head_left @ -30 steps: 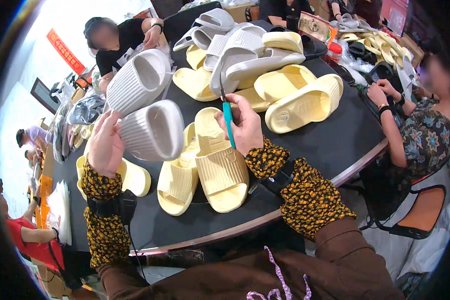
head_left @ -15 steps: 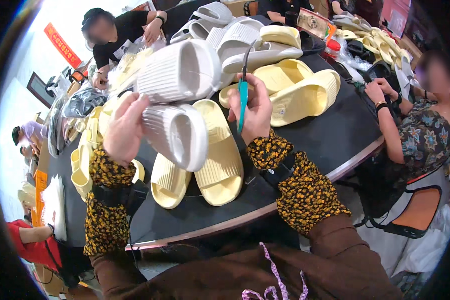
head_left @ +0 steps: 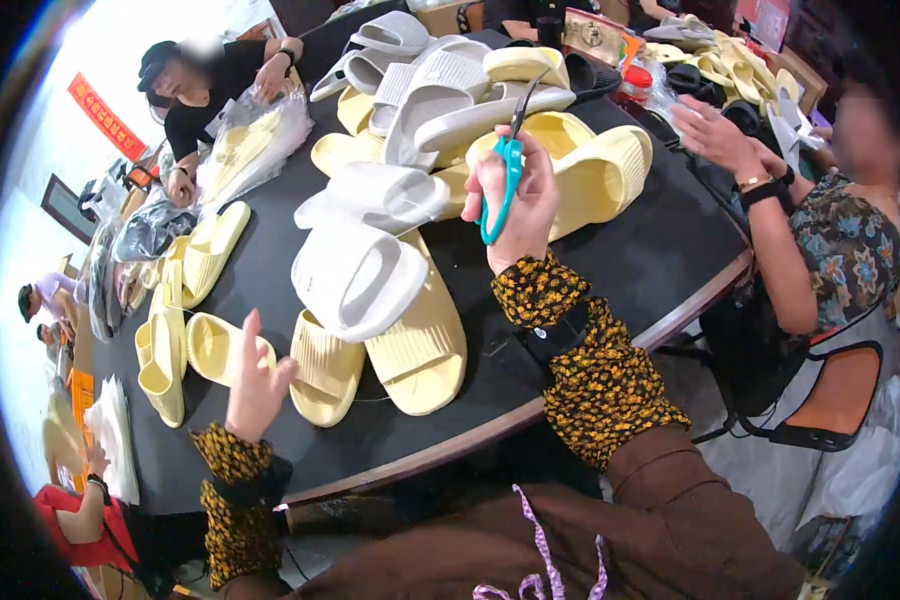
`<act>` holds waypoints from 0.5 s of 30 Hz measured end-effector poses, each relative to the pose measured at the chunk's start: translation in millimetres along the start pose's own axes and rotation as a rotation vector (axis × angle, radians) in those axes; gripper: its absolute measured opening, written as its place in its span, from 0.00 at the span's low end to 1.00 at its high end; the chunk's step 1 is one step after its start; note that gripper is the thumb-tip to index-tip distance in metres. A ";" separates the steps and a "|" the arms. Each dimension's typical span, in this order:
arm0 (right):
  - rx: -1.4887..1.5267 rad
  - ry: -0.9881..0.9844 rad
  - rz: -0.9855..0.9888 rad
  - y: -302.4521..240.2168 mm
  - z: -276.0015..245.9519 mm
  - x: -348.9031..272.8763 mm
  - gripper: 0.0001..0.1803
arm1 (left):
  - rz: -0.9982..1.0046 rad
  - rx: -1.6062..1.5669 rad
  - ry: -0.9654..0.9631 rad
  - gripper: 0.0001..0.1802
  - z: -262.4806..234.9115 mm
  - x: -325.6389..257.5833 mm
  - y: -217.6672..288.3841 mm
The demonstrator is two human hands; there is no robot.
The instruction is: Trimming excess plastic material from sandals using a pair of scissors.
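Note:
My left hand [head_left: 255,392] is empty, fingers spread, close to a yellow slipper [head_left: 210,345] and the left one of two yellow slippers [head_left: 322,385] at the table's front. In my right hand [head_left: 536,205] is a pair of teal-handled scissors [head_left: 510,154], dark blades pointing up and away. Two pale grey slippers, a nearer one [head_left: 322,262] and a farther one [head_left: 345,195], lie over the upper part of the yellow pair, slightly blurred. Behind my right hand rests a large yellow slipper [head_left: 610,185].
A heap of grey slippers [head_left: 450,70] covers the far middle of the dark table [head_left: 530,350]. Yellow slippers [head_left: 160,360] line the left side, near bagged ones [head_left: 250,145]. Co-workers sit at far left and right. A chair [head_left: 835,395] stands at right.
My left hand has let go of the grey slippers and drawn back toward me. They have dropped onto the yellow pair. The scissors have tilted in my right hand.

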State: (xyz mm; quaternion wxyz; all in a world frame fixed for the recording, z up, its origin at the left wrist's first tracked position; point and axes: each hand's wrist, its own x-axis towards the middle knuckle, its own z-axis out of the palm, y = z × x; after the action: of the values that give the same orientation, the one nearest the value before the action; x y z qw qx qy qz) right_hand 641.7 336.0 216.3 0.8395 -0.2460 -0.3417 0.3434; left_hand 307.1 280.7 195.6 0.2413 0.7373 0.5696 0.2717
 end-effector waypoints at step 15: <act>-0.188 -0.163 0.052 6.0 7.3 -16.3 0.24 | 0.120 0.429 -0.031 0.58 59.0 -15.6 36.6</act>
State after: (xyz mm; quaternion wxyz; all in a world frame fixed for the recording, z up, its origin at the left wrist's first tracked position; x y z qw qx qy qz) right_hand 625.2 329.0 210.5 0.7731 -0.3035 -0.4329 0.3505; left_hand 369.6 254.2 174.6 0.0709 0.8084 0.5655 0.1469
